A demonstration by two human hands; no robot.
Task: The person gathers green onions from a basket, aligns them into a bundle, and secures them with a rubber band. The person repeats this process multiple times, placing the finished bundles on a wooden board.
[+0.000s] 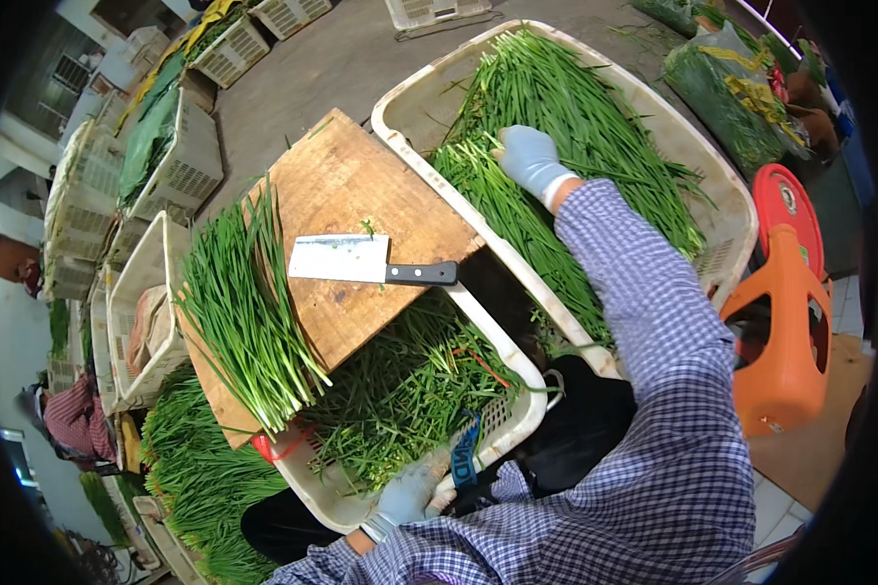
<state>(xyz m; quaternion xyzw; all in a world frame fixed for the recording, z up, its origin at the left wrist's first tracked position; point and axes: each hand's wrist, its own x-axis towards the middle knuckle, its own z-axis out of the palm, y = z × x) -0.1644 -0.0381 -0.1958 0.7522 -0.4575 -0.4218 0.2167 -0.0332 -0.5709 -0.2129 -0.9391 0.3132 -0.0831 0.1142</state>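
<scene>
My right hand (533, 162), in a pale glove, reaches into a large white plastic crate (732, 191) and closes on the pale ends of some green garlic chives (494, 175). A gloved left hand (410, 493), mine, is at the near rim of a lower basket (530, 398) holding cut green trimmings (395, 409); its fingers are partly hidden. Across that basket lies a wooden board (336, 172). On the board a cleaver (347, 257) with a black handle rests flat beside a bunch of chives (252, 314).
An orange plastic stool (790, 336) and a red lid (786, 208) are at the right. More chives (212, 468) are piled at lower left. Stacked white crates (190, 150) line the left side, where another person (80, 420) sits. A bagged bundle of greens (732, 110) stands at upper right.
</scene>
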